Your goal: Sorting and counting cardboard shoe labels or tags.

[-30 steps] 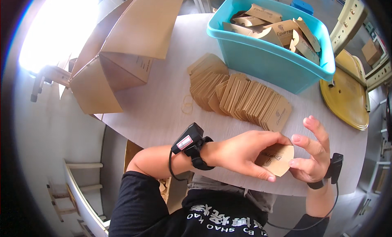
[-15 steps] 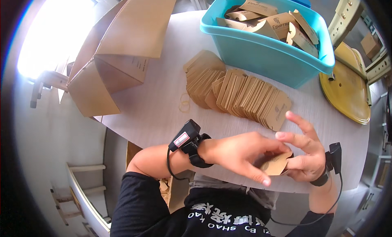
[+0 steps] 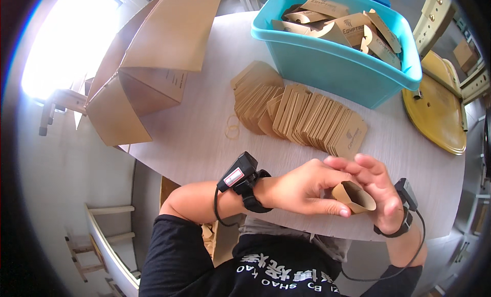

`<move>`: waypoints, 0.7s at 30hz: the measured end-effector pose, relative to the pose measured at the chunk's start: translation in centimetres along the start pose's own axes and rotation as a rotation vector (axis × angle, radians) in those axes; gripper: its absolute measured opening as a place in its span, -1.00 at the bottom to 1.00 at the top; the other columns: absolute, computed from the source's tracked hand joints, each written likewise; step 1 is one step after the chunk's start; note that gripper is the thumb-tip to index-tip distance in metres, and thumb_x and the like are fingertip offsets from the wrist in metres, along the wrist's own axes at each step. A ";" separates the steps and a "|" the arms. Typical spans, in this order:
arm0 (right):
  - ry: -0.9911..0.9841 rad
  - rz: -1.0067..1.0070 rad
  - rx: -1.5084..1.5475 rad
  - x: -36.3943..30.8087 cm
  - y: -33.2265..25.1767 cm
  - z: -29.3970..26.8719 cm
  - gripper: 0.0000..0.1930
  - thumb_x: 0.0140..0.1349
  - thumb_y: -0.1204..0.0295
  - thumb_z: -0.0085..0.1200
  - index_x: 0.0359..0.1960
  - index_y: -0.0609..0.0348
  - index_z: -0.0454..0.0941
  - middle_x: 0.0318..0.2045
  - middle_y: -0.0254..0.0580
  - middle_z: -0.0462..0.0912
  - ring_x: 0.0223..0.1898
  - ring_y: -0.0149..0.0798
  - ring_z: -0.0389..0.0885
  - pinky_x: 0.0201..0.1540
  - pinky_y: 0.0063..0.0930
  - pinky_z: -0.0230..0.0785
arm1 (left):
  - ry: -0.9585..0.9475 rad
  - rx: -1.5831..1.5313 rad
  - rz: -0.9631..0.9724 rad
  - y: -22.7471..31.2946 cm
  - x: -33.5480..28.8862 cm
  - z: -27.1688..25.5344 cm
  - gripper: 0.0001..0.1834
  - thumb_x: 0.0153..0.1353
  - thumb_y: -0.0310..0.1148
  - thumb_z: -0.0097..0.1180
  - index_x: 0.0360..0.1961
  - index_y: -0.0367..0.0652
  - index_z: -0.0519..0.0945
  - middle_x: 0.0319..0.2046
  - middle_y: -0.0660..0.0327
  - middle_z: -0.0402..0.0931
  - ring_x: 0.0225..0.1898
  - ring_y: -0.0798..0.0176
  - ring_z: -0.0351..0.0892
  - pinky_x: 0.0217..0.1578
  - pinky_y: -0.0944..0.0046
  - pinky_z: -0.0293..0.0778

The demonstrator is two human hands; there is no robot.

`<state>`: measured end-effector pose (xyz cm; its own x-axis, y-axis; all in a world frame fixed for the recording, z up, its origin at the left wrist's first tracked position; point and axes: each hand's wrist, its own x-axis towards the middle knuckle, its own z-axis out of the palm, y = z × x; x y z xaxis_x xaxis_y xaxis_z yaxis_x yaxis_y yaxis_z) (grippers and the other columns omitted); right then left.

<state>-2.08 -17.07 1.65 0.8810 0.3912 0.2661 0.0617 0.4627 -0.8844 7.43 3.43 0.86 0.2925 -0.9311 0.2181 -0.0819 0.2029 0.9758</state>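
Note:
A small brown cardboard pillow box [image 3: 353,197], spread into a tube with its near end gaping, is in my left hand [image 3: 307,187]. The left thumb lies along its near side while the other fingers go behind it. My right hand [image 3: 381,194] cups loosely around the box's right side, fingers apart and reaching behind the left knuckles; its palm is at or against the box's rim. Just beyond the hands, a leaning row of flat, unfolded pillow boxes [image 3: 312,115] fans across the table [image 3: 189,154].
A turquoise tub [image 3: 327,67] full of formed pillow boxes [image 3: 353,28] stands at the back right. At the back left sits an open carton [image 3: 163,36]. Rubber bands [image 3: 232,130] lie beside the flat row. A yellow stool [image 3: 434,118] is beyond the table's right edge.
The box in my left hand has gone from flattish to opened out, its end now gaping. My right hand's raised fingers have come down and left, curving around the box.

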 end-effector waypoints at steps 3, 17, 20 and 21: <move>0.077 0.156 0.107 0.2 0.3 0.9 0.01 0.31 -0.35 0.03 0.59 -0.05 -0.07 0.50 0.45 0.04 0.49 0.16 0.21 0.43 -0.05 0.21 | 0.050 0.083 0.050 0.1 0.1 0.2 -0.45 0.17 -0.20 0.50 0.12 -0.23 0.66 -0.10 0.15 0.74 -0.08 0.23 0.74 -0.05 0.25 0.61; 0.094 0.048 0.564 -0.2 1.9 0.4 -0.08 0.14 0.28 0.44 0.47 0.11 0.13 0.51 0.26 0.08 0.50 0.05 0.22 0.49 -0.09 0.12 | 0.104 0.427 0.246 -0.3 0.6 1.1 -0.25 0.00 -0.07 0.59 0.15 -0.25 0.60 0.05 0.07 0.66 0.01 0.01 0.71 0.01 0.16 0.61; 0.077 0.014 0.373 0.0 1.8 0.4 -0.08 0.13 0.28 0.46 0.46 0.11 0.13 0.50 0.26 0.09 0.48 0.05 0.24 0.48 -0.10 0.13 | 0.123 0.264 0.161 -0.3 0.3 1.0 -0.14 -0.04 -0.03 0.62 0.23 -0.24 0.55 0.06 0.08 0.66 0.00 0.11 0.71 0.01 0.17 0.61; 0.088 0.030 0.330 0.0 1.8 0.5 -0.09 0.14 0.29 0.45 0.45 0.11 0.13 0.50 0.26 0.11 0.47 0.04 0.26 0.48 -0.11 0.14 | 0.121 0.263 0.161 -0.3 0.2 1.1 -0.14 -0.04 -0.03 0.62 0.23 -0.24 0.55 0.06 0.08 0.66 0.00 0.11 0.71 0.01 0.17 0.61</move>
<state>-2.20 -15.86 0.22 0.9182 0.3448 0.1951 -0.1070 0.6899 -0.7160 6.47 2.85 0.63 0.3656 -0.8475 0.3847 -0.3744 0.2445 0.8945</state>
